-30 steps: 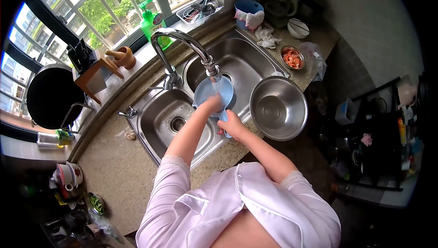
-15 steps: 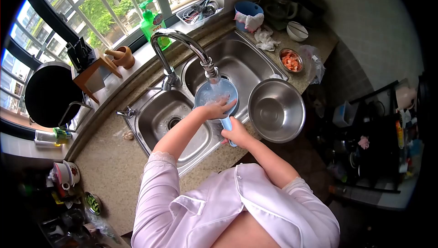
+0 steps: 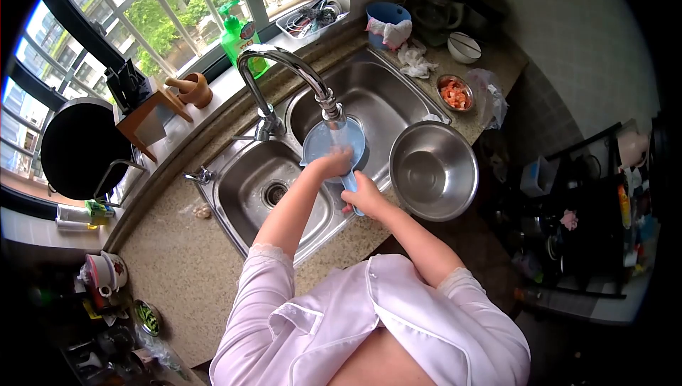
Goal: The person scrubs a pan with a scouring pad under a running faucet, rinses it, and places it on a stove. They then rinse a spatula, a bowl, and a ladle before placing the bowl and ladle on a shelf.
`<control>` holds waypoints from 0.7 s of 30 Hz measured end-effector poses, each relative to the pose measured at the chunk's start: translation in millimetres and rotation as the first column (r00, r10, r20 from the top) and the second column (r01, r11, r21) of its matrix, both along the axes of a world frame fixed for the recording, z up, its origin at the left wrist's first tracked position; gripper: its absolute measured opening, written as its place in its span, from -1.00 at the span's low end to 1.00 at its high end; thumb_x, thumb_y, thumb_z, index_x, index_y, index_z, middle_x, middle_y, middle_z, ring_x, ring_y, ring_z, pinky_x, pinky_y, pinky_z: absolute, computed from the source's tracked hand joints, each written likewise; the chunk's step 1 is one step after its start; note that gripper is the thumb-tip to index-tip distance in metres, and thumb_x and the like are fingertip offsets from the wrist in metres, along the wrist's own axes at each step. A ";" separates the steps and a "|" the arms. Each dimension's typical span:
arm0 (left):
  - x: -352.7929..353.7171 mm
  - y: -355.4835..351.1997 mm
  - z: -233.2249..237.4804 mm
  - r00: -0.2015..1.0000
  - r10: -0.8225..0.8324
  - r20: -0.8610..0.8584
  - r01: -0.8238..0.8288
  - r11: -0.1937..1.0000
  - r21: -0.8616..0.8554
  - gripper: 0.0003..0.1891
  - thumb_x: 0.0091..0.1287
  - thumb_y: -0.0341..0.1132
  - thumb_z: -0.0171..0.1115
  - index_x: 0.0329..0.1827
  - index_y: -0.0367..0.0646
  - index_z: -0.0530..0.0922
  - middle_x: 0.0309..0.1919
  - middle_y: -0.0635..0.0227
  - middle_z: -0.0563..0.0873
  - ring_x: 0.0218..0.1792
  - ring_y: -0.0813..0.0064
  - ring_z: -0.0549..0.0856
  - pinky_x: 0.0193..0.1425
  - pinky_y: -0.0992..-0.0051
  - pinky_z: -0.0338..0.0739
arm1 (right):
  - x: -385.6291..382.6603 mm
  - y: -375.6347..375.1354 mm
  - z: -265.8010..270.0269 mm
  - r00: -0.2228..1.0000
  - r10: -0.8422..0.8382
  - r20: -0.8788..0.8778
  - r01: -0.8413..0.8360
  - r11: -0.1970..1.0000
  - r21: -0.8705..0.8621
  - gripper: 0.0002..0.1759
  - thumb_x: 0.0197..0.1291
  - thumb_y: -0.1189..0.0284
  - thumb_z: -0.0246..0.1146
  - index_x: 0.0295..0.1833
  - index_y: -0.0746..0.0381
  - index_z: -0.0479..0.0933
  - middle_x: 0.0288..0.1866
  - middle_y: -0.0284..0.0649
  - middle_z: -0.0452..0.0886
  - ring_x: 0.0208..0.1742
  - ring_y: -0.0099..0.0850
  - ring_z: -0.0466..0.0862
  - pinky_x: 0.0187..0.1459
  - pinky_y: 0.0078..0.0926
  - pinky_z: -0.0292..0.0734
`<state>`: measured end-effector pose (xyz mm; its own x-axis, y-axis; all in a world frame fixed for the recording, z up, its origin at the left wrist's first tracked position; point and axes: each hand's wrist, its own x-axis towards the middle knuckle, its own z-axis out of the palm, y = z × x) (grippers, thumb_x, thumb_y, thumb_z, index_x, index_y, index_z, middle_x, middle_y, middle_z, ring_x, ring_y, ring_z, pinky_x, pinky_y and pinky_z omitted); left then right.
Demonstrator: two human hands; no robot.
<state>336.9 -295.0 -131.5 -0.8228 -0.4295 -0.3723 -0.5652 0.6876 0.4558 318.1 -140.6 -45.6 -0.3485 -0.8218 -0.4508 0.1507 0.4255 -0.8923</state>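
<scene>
A light blue handled bowl (image 3: 318, 146) is over the right sink basin (image 3: 383, 84), under the running faucet (image 3: 284, 59). My right hand (image 3: 364, 194) is wrapped round its handle, near the front rim of the sink. Inside the bowl, under the stream, is my left hand (image 3: 337, 164); its fingers are smeared by motion and water, so their pose and anything in them cannot be made out.
A large steel bowl (image 3: 433, 171) sits right of the sink. Behind it are a small bowl of orange pieces (image 3: 455, 93), a plastic bag (image 3: 490, 98) and a white bowl (image 3: 464, 48). A green soap bottle (image 3: 234, 36) stands behind the faucet.
My left hand has drawn in slightly, and its fingers, spread before, are now blurred. The blue bowl has shifted slightly up and left with my right hand on its handle.
</scene>
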 end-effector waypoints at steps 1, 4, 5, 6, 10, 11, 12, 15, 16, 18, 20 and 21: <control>0.6 6.4 35.7 0.992 0.110 0.055 -0.122 0.944 0.306 -0.47 0.33 0.01 -0.08 0.25 -0.14 0.39 0.21 0.06 0.45 0.27 0.19 0.36 0.34 0.26 0.14 | -0.5 0.5 -0.7 0.999 -0.035 -0.023 0.034 0.999 -0.034 -0.58 -0.04 0.58 0.20 -0.03 0.46 0.29 -0.14 -0.05 0.46 -0.34 -0.32 0.63 -0.48 -0.43 0.68; 11.0 2.5 92.9 0.997 -0.075 0.005 0.056 0.785 0.617 -0.54 0.35 -0.14 -0.17 0.19 -0.15 0.46 0.04 0.13 0.59 0.06 0.21 0.51 0.24 0.38 0.22 | -3.6 0.5 0.1 0.996 -0.076 -0.042 0.072 0.994 -0.084 -0.53 -0.05 0.58 0.19 0.03 0.47 0.28 -0.14 -0.01 0.49 -0.37 -0.32 0.64 -0.48 -0.43 0.69; 14.3 1.8 91.3 0.994 -0.098 -0.046 0.105 0.771 0.628 -0.58 0.31 -0.18 -0.10 0.15 -0.14 0.50 -0.06 0.20 0.63 -0.01 0.31 0.54 0.19 0.47 0.26 | -5.6 1.3 0.8 0.996 -0.086 -0.030 0.084 0.994 -0.065 -0.55 -0.06 0.58 0.19 0.01 0.46 0.29 -0.15 -0.02 0.49 -0.38 -0.34 0.64 -0.47 -0.43 0.68; 17.6 0.9 89.0 0.988 -0.121 -0.096 0.154 0.755 0.638 -0.61 0.27 -0.22 -0.04 0.11 -0.13 0.55 -0.15 0.28 0.66 -0.08 0.40 0.57 0.15 0.56 0.30 | -6.9 2.5 1.7 0.995 -0.098 -0.018 0.097 0.994 -0.045 -0.56 -0.06 0.58 0.18 -0.01 0.46 0.30 -0.16 -0.03 0.50 -0.39 -0.35 0.64 -0.47 -0.44 0.68; 29.5 -13.3 83.0 0.969 -0.228 -0.095 0.246 0.862 0.443 -0.60 0.27 -0.19 -0.08 0.08 -0.10 0.56 -0.16 0.24 0.68 -0.06 0.31 0.61 0.27 0.45 0.24 | -9.1 9.5 2.5 0.992 -0.125 0.016 0.126 0.991 -0.044 -0.67 -0.05 0.64 0.13 -0.10 0.38 0.30 -0.38 -0.22 0.44 -0.61 -0.50 0.48 -0.48 -0.39 0.65; 32.8 -20.0 93.0 0.929 -0.350 0.118 0.327 0.929 0.175 -0.60 0.26 -0.18 -0.08 0.07 -0.10 0.57 -0.07 0.24 0.65 0.05 0.32 0.56 0.34 0.33 0.15 | -7.1 10.6 3.5 0.987 -0.159 0.031 0.160 0.986 -0.045 -0.68 -0.05 0.63 0.13 -0.10 0.39 0.30 -0.37 -0.21 0.45 -0.59 -0.49 0.50 -0.48 -0.40 0.65; 38.3 -25.9 100.2 0.854 -0.385 0.350 0.439 0.894 -0.087 -0.59 0.25 -0.17 -0.09 0.06 -0.10 0.57 0.02 0.24 0.62 0.16 0.32 0.51 0.42 0.20 0.05 | -5.5 11.4 5.5 0.981 -0.188 0.043 0.190 0.981 -0.047 -0.68 -0.05 0.63 0.13 -0.11 0.40 0.30 -0.36 -0.20 0.45 -0.57 -0.48 0.52 -0.48 -0.41 0.66; 60.6 -50.3 77.7 0.898 -0.427 0.110 0.428 0.785 -0.448 -0.59 0.22 -0.15 -0.06 0.05 -0.07 0.57 0.19 0.31 0.50 0.36 0.40 0.29 0.45 -0.01 -0.16 | -2.1 12.8 16.0 0.987 -0.117 -0.110 0.119 0.993 0.017 -0.67 -0.06 0.61 0.15 -0.11 0.42 0.31 -0.32 -0.18 0.46 -0.49 -0.44 0.57 -0.50 -0.43 0.65; 55.8 -52.2 66.1 0.896 -0.430 0.109 0.431 0.784 -0.447 -0.59 0.22 -0.15 -0.06 0.05 -0.07 0.57 0.19 0.31 0.50 0.36 0.40 0.29 0.45 -0.01 -0.16 | -0.9 11.2 15.4 0.987 -0.120 -0.110 0.123 0.992 0.019 -0.67 -0.06 0.61 0.15 -0.11 0.42 0.31 -0.32 -0.18 0.46 -0.49 -0.44 0.57 -0.50 -0.43 0.65; 45.6 -58.1 41.1 0.913 -0.406 0.031 0.332 0.699 -0.634 -0.58 0.20 -0.14 -0.05 0.10 -0.01 0.54 0.30 0.40 0.38 0.43 0.48 0.13 0.43 -0.08 -0.14 | 0.7 2.8 12.5 0.959 -0.176 -0.221 0.172 0.984 -0.038 -0.65 -0.08 0.53 0.22 -0.18 0.46 0.30 -0.24 -0.01 0.47 -0.48 -0.33 0.65 -0.55 -0.44 0.62; 39.9 -54.6 28.2 0.914 -0.393 -0.105 0.257 0.758 -0.600 -0.63 0.22 -0.19 -0.06 0.04 0.00 0.56 0.25 0.36 0.43 0.43 0.37 0.13 0.39 -0.11 0.00 | -6.6 -5.9 11.8 0.949 -0.204 -0.241 0.193 0.979 -0.068 -0.66 -0.08 0.53 0.21 -0.20 0.47 0.30 -0.24 0.02 0.49 -0.49 -0.31 0.66 -0.58 -0.44 0.61; 37.0 -48.0 35.4 0.928 -0.372 0.014 0.344 0.845 -0.410 -0.63 0.24 -0.18 -0.08 0.02 -0.06 0.56 0.24 0.31 0.44 0.43 0.39 0.14 0.34 -0.12 0.10 | -9.1 -9.8 12.5 0.949 -0.215 -0.232 0.211 0.977 -0.044 -0.66 -0.08 0.52 0.22 -0.21 0.48 0.30 -0.25 0.02 0.51 -0.51 -0.29 0.66 -0.58 -0.44 0.60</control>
<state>373.9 -343.1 -96.2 -0.9640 -0.2006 -0.1744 -0.2238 0.9665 0.1257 309.1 -150.5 -33.1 -0.6103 -0.7242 -0.3210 0.0221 0.3895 -0.9208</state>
